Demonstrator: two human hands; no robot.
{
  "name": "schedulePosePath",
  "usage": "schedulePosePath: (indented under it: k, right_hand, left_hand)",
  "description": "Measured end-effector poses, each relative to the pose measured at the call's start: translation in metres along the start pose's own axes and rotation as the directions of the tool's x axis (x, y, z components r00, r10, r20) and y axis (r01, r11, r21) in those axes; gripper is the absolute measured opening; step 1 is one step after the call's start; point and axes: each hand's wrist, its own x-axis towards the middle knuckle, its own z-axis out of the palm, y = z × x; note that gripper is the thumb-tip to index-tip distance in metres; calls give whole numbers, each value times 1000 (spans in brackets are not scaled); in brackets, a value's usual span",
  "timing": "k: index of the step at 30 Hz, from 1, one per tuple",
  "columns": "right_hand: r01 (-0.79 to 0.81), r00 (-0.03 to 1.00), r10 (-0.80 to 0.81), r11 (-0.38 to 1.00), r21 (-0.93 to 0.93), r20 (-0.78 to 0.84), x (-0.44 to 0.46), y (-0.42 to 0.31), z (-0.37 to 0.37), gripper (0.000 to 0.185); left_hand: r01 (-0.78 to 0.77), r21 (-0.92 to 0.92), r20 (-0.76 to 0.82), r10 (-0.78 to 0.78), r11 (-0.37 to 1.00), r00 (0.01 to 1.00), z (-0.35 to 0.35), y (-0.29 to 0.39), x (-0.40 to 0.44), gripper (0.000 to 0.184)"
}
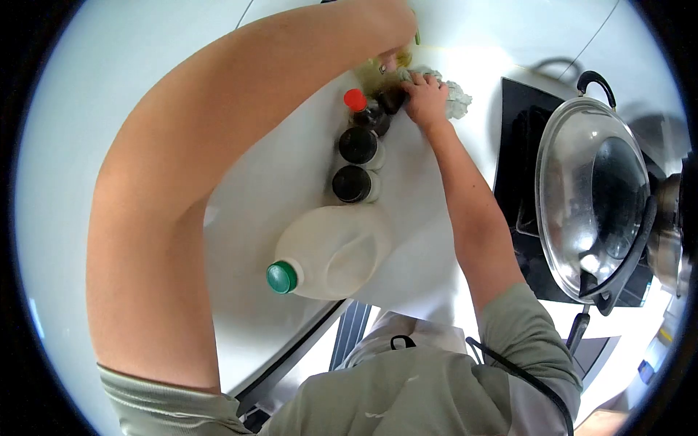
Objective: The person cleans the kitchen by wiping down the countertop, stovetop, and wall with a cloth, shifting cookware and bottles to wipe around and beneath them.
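Observation:
My right hand (427, 96) presses down on a crumpled grey-green cloth (458, 100) at the back of the white counter, fingers curled over it. My left arm arches across the upper left, and its hand (396, 54) is mostly hidden behind the wrist, beside something yellowish that I cannot make out. Close to both hands stands a dark bottle with a red cap (355, 100), with a small black object (392, 98) next to it. Two jars with black lids, one farther (358, 145) and one nearer (352, 184), continue the row toward me.
A large whitish plastic jug (331, 251) with a green cap lies nearest me on the counter (247, 291). To the right, a wide pan with a shiny metal lid (563, 182) covers part of a black cooktop (512, 123). Another metal pot (665, 232) stands beyond it.

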Motion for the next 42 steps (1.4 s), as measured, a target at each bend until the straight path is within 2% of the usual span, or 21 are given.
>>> schedulePosePath:
  k: [1,3,4,6,8,12,14,18,20,25,28,33,37,38,39,40,42]
  right_hand:
    - [3,1000,-3,1000,4,15,3,0,-1,38]
    - [10,1000,-10,1000,10,28,6,2,0,40]
    - [41,999,-41,999,30,14,7,3,3,37]
    - [71,997,-72,996,46,1,11,5,5,34]
    - [68,992,-63,997,-39,110,17,5,7,43]
    - [81,986,-65,992,-101,152,20,-2,11,41]
    - [138,972,-95,971,-193,217,20,-2,14,37]
    - [251,945,-182,935,-250,270,17,2,31,36]
    - [289,929,-261,955,-72,264,4,-5,14,39]
    - [298,892,-272,954,-19,360,0,-8,0,41]
    - [319,896,-284,946,-49,341,-7,-7,0,39]
    - [237,960,-246,968,81,134,-23,-8,-5,39]
    - [207,971,-211,977,52,116,-37,-5,-7,38]
    - [208,973,-210,977,37,90,-39,-5,-8,37]
    - [207,976,-208,978,23,65,-41,-5,-8,37]
    - [205,976,-207,978,25,66,-40,-3,-6,37]
    - [230,973,-230,973,-6,-16,-39,-1,1,36]
  left_hand:
    - [3,111,14,-5,994,1000,-7,6,-24,40]
    - [8,222,29,-14,975,999,0,0,-29,52]
    - [-126,141,171,101,982,980,14,-12,-10,53]
    - [-246,39,295,224,968,929,25,-20,-1,55]
    - [-204,23,254,192,979,948,23,-25,0,56]
    - [-166,17,239,157,986,958,20,-31,2,52]
    - [-147,9,234,141,989,962,21,-32,7,49]
    - [-107,-7,232,105,994,967,21,-32,12,42]
    - [-97,-9,238,96,995,966,20,-30,13,39]
    - [-71,-25,277,75,997,958,17,-31,10,32]
    - [-50,-53,301,64,997,951,14,-33,9,28]
    - [-18,-93,345,49,995,937,11,-34,6,23]
    - [29,-152,399,34,988,916,6,-34,1,20]
    - [14,-132,375,37,991,926,4,-33,-2,19]
    - [-111,22,240,103,994,965,6,-30,-7,21]
    - [-114,22,241,105,993,965,12,-29,-3,21]
    - [2,16,203,-5,1000,979,31,-22,9,26]
